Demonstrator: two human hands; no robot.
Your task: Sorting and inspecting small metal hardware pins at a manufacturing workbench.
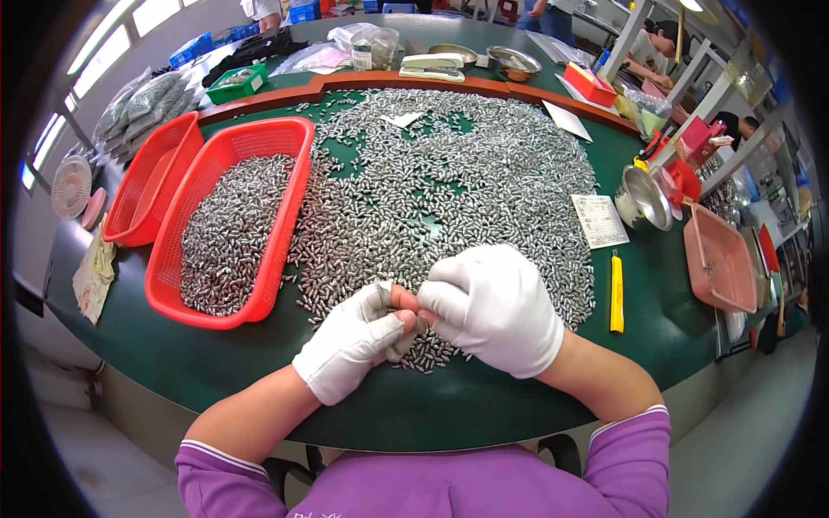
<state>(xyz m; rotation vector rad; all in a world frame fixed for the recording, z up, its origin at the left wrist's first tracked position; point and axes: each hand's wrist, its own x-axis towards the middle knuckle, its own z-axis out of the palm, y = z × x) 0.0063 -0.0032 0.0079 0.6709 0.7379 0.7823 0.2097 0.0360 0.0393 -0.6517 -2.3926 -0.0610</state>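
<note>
My left hand (358, 334) and my right hand (494, 309) meet over the near edge of a wide spread of small silvery metal pieces (484, 190). Both wear white gloves, with bare fingertips showing on the left. Thumb and fingers of each hand are pinched together, and the fingertips touch or nearly touch. Whatever sits between them is too small and covered to make out. On the left stands a red perforated basket (298, 198), holding a heap of the same kind of metal pieces (233, 233).
Another red basket (142, 226) leans beside the full one. A yellow cutter knife (616, 293) and a printed paper slip (600, 222) lie right of the pieces. Farther right are a metal bowl (641, 197) and a pink bin (718, 289). A wooden ledge (380, 79) borders the back.
</note>
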